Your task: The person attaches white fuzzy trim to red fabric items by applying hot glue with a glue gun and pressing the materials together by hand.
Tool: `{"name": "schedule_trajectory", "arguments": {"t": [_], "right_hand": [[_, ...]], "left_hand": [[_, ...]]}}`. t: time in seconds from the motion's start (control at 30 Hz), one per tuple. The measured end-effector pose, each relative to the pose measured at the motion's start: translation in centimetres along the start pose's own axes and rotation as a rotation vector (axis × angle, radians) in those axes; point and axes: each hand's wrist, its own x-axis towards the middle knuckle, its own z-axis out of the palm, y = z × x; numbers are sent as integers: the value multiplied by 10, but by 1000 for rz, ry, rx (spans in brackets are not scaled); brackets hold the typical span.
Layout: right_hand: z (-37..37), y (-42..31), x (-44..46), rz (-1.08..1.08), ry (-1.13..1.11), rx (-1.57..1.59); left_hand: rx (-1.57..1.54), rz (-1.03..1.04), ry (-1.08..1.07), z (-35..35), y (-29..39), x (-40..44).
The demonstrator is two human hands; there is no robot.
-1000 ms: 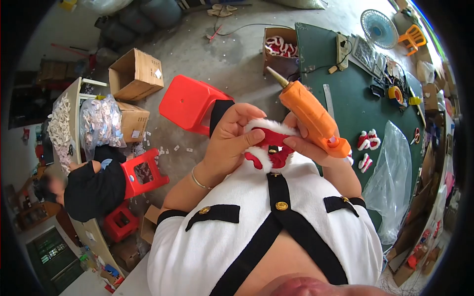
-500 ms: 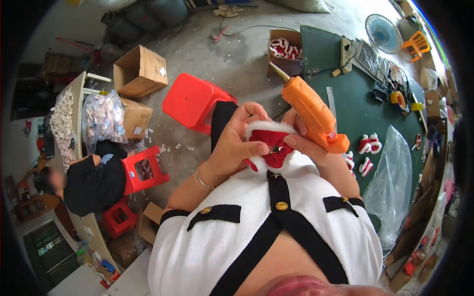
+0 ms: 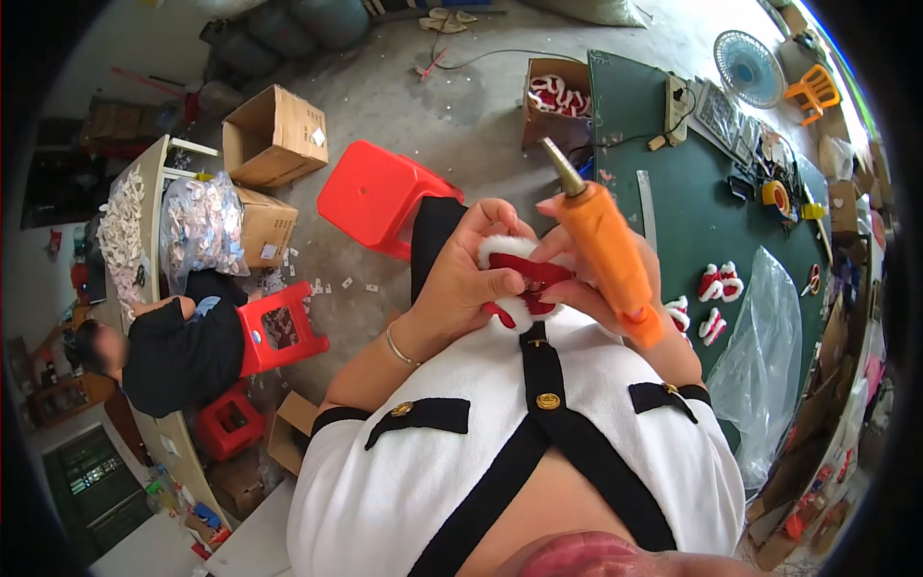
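In front of my chest is a small red piece of cloth with white fluffy trim point(image 3: 519, 262). My left hand point(image 3: 460, 279) grips its left side, thumb pressed on the red cloth. At the other side, the thumb and fingers of my right hand point(image 3: 588, 296) pinch the cloth's edge. An orange glue gun point(image 3: 606, 245) also sits in my right hand, lying across the palm with its metal nozzle pointing up and left. The gun hides part of that hand. Several finished-looking red and white pieces point(image 3: 711, 325) lie on the green table point(image 3: 639, 144) to the right.
A clear plastic bag point(image 3: 760, 365), a metal ruler point(image 3: 645, 207) and scissors point(image 3: 813, 279) lie on the green table. A carton point(image 3: 556, 130) of red and white pieces stands beside it. Red stools point(image 3: 380, 192) are on the left, where another person point(image 3: 183, 351) sits.
The glue gun has swung more upright, its nozzle shifting right and down. My right fingers have moved over the red cloth, which is now folded narrower. My left hand stays nearly still.
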Motion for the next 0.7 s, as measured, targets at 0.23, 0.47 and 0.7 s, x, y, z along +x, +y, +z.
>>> {"name": "schedule_trajectory", "arguments": {"t": [0.23, 0.47, 0.7], "right_hand": [[-2, 5, 6, -93, -55, -239], [-12, 22, 11, -425, -46, -404], [-34, 44, 11, -237, 10, 329]], "left_hand": [[33, -43, 30, 7, 0, 1], [-12, -218, 37, -1, -3, 1], [-98, -195, 20, -14, -1, 2]]}}
